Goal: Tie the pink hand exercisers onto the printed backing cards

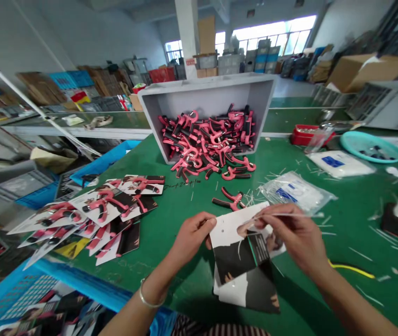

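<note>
My left hand (193, 233) pinches the upper left corner of a printed backing card (235, 254) between thumb and fingers. A thin white cable tie (300, 215) is pinched in my right hand (295, 233), at the card's upper right edge. More backing cards (247, 291) lie stacked on the table below the held one. Just beyond the card rests a loose pink-and-black hand grip exerciser (233, 199). My right fingertips partly hide the card's edge.
A tipped grey bin (207, 86) spills pink-and-black hand grip exercisers (212, 140) onto the green table (171, 219). Carded exercisers (104, 205) are piled left, above a blue crate (27, 289). Bagged cable ties (298, 191), yellow-handled pliers (352, 268) and a turquoise tray (352, 140) lie right.
</note>
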`<state>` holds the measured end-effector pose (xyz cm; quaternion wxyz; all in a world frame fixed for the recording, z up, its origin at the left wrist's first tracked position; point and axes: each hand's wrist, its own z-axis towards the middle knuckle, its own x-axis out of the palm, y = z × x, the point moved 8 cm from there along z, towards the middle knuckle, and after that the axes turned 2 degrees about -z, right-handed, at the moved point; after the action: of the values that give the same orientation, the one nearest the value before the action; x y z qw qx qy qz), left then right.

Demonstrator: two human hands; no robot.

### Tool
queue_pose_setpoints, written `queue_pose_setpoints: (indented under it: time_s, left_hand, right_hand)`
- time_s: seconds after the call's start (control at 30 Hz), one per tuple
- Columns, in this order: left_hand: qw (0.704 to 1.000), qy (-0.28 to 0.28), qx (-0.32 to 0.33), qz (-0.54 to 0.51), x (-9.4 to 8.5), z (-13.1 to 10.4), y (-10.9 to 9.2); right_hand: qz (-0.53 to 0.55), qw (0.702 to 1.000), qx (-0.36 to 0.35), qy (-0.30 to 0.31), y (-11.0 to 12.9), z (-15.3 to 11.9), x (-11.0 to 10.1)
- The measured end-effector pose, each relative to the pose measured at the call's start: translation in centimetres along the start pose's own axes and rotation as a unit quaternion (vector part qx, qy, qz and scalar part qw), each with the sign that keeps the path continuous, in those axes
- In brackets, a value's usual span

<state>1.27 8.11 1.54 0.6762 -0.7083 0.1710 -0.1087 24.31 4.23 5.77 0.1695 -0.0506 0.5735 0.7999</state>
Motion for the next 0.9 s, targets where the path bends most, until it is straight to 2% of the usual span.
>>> queue_pose_setpoints:
  time_s: [0.07, 0.13, 0.3, 0.4, 0.47, 0.57, 0.63, 0.7, 0.9]
  left_hand:
    - [1.000, 0.013, 0.002, 0.015, 0.8, 0.1, 0.3]
    - [0.999, 0.023, 0.000, 0.023, 1.2, 0.1, 0.6]
    - [0.999, 0.035, -0.007, 0.021, 1.7, 0.1, 1.0]
    - [0.999, 0.032, -0.003, 0.017, 2.0, 0.1, 0.7]
    - [0.999, 0.040, 0.002, 0.007, 2.4, 0.2, 0.0]
    - [0.997, 0.071, 0.002, -0.007, 3.0, 0.6, -1.3]
    - [0.996, 0.085, -0.006, -0.022, 3.2, 1.1, -1.8]
    - [0.996, 0.078, -0.008, -0.033, 3.2, 1.5, -1.5]
    - [0.996, 0.052, -0.001, -0.069, 4.3, 1.1, 1.9]
  right_hand:
    - [-0.069, 0.991, -0.109, 0.019, 3.0, -1.1, 1.8]
    - [-0.118, 0.976, -0.175, 0.044, 4.0, -2.0, 3.1]
    - [-0.149, 0.956, -0.242, 0.075, 2.9, -3.0, 4.5]
    - [-0.160, 0.950, -0.248, 0.106, 2.4, -2.7, 5.4]
    - [-0.160, 0.955, -0.205, 0.140, 1.8, -1.8, 5.9]
    - [-0.054, 0.971, -0.035, 0.231, -0.5, -0.3, 6.4]
    - [0.063, 0.959, 0.092, 0.262, -2.0, 0.1, 6.4]
    - [0.136, 0.943, 0.168, 0.253, -3.0, 0.3, 6.2]
    - [0.150, 0.940, 0.197, 0.234, -4.3, 0.2, 6.3]
